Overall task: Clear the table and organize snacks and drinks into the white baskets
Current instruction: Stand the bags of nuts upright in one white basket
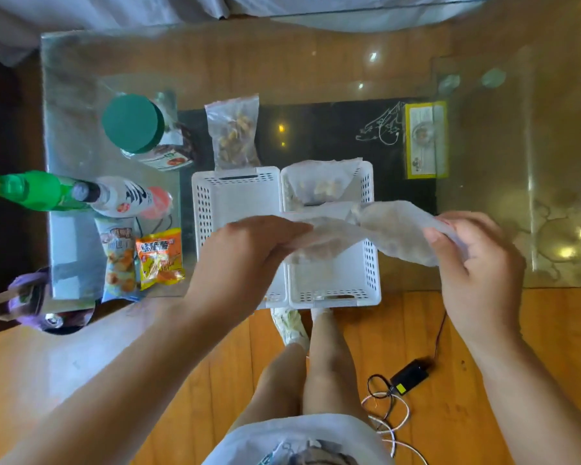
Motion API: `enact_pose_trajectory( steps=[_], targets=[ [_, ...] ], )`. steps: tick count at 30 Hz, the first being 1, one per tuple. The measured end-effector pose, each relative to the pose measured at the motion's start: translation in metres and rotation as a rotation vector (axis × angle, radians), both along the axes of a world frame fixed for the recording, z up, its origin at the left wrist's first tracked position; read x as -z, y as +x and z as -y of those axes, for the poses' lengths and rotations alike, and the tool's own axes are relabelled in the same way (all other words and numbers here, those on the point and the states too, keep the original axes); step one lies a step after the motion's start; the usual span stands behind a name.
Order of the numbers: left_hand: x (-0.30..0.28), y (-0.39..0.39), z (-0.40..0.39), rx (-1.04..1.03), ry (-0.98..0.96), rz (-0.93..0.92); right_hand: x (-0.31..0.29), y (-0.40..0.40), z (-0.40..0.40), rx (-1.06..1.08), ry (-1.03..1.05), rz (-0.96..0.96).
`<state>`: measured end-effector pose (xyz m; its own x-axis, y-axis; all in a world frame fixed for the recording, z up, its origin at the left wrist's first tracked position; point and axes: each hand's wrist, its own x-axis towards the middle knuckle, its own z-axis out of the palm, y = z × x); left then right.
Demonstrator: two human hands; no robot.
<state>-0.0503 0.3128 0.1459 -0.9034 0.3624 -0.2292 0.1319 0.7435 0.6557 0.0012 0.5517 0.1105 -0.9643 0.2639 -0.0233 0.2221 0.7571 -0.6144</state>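
So, both hands (249, 250) (473, 263) on bag (376, 229) w/ curled fingers (440, 239)

Glass-topped counter (316, 62) over a wood floor (483, 330). Two white perforated baskets, the left basket (203, 209) and the right basket (369, 273), stand side by side and touching at its near edge. Beyond them lies a clear bag of nuts (233, 135); at far left, a green-lidded jar (133, 124), a green bottle (37, 191), a white bottle (121, 196), a blue snack packet (118, 260) and an orange snack packet (160, 258). A yellow packet (425, 139) lies at right.
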Motion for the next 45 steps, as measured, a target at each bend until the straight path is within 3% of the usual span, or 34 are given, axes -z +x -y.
enact_pose_trajectory(
  steps=[12, 19, 27, 32, 35, 41, 45],
  targets=[
    [0.086, 0.062, -0.027, 0.106, -0.061, 0.227, 0.042, 0.027, 0.019, -0.161, -0.096, 0.141],
    [0.129, 0.062, -0.036, 0.217, -0.261, 0.302, 0.069, 0.006, 0.035, -0.337, -0.075, 0.31],
    [0.142, 0.059, -0.033, 0.184, -0.263, 0.381, 0.096, -0.017, 0.072, -0.464, -0.046, 0.45],
    [0.143, 0.053, -0.02, 0.004, -0.252, 0.416, 0.114, -0.027, 0.076, -0.397, -0.084, 0.533],
    [0.145, 0.048, -0.016, -0.058, -0.252, 0.415, 0.116, -0.034, 0.076, -0.352, -0.058, 0.471],
    [0.148, 0.03, -0.015, -0.193, -0.26, 0.418, 0.103, -0.031, 0.075, -0.219, -0.044, 0.164],
    [0.147, 0.019, -0.014, -0.225, -0.27, 0.399, 0.092, 0.0, 0.078, -0.241, 0.019, 0.041]
  ],
)
